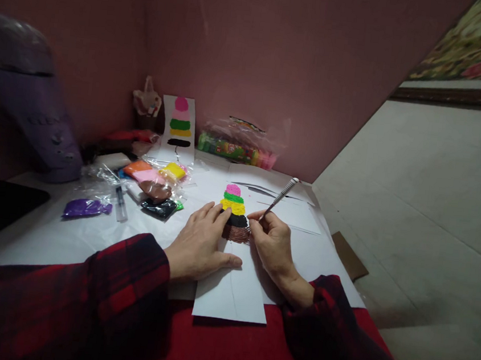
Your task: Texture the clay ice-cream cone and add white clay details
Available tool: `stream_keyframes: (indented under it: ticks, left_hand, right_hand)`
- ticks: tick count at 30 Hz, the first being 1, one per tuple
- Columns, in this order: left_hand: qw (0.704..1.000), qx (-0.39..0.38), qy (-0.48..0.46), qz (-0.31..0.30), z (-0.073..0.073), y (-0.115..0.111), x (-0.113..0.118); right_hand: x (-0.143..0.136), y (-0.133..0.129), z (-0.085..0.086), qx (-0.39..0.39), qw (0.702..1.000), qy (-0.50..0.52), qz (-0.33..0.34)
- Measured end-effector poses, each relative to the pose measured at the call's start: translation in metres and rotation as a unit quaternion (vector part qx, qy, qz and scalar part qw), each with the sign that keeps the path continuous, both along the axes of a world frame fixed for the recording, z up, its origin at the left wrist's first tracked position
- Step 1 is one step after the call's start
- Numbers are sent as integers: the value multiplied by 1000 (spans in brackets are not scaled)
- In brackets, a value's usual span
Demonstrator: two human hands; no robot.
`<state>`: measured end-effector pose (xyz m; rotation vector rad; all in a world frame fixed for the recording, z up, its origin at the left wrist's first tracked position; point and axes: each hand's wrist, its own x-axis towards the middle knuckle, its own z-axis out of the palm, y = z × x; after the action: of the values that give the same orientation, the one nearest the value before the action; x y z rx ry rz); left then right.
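Note:
A white sheet of paper (232, 294) lies before me, its near edge over the red cloth. On it is a stack of textured clay bands: pink on top, then green, yellow (235, 207), black and brown (235, 234). My left hand (204, 239) rests flat with fingers stretched, its fingertips at the left side of the bands. My right hand (272, 240) grips a thin tool with a striped handle (284, 193), which leans up and to the right. The tool's lower end is at the right edge of the brown band, partly hidden by my fingers.
Several clay packets, including a purple one (86, 208) and a black one (159, 208), lie to the left. A purple bottle (53, 120) stands at far left. Behind are a card with coloured bands (166, 132) and a bag of colourful sticks (235, 149) against the wall.

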<state>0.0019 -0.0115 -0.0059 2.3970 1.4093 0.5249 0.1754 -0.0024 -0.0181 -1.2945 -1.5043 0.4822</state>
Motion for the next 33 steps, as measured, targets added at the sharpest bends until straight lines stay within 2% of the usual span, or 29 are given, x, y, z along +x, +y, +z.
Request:
stream_keyframes:
  ticks: [5,24,33]
  left_hand:
    - [1000,7,6,1,-1,0,-1]
    - [999,34,4,-2,-2,0,0]
    - [1000,28,4,2,0,-1,0]
  right_hand:
    - [0,-1,-2,-16,999,-32,-5]
    - [0,1,-11,-47,998,-27,32]
    - [2,2,-7,-54,997,-59,17]
